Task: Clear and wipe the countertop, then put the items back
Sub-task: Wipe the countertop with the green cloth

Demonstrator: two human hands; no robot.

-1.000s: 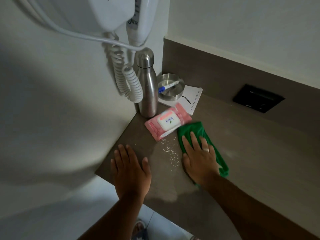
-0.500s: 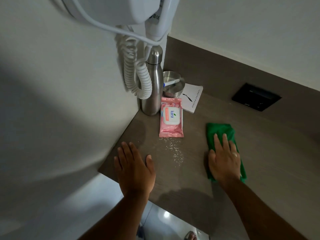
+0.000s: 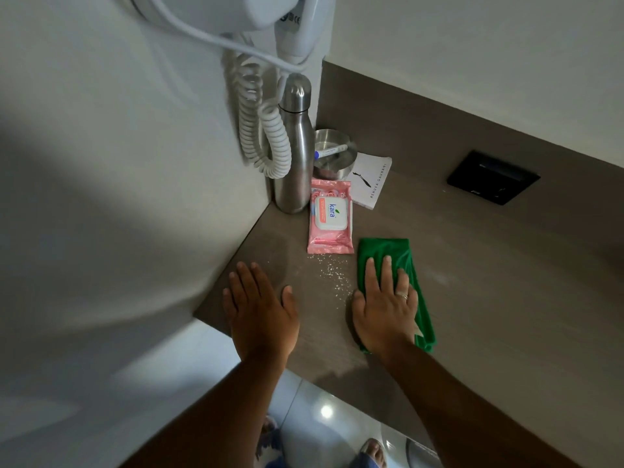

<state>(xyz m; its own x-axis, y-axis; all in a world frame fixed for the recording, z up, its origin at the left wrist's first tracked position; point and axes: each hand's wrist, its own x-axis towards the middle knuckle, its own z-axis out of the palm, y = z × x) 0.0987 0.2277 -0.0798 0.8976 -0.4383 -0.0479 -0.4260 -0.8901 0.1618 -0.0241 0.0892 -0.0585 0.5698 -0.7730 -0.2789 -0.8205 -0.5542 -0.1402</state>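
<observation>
My right hand lies flat, fingers spread, pressing a green cloth onto the brown countertop. My left hand rests flat and empty on the counter near its left front corner. White crumbs lie scattered between my hands. Just behind them sits a pink pack of wet wipes. In the corner stand a steel bottle, a steel bowl holding a white pen, and a white booklet.
A white wall-mounted hair dryer hangs over the corner, and its coiled cord dangles beside the bottle. A black socket plate sits in the back panel. The counter's front edge drops to a tiled floor.
My right hand has slid the green cloth back to the left, toward the crumbs and the wipes pack. The left hand has stayed put. The wipes pack has not moved since half a second ago.
</observation>
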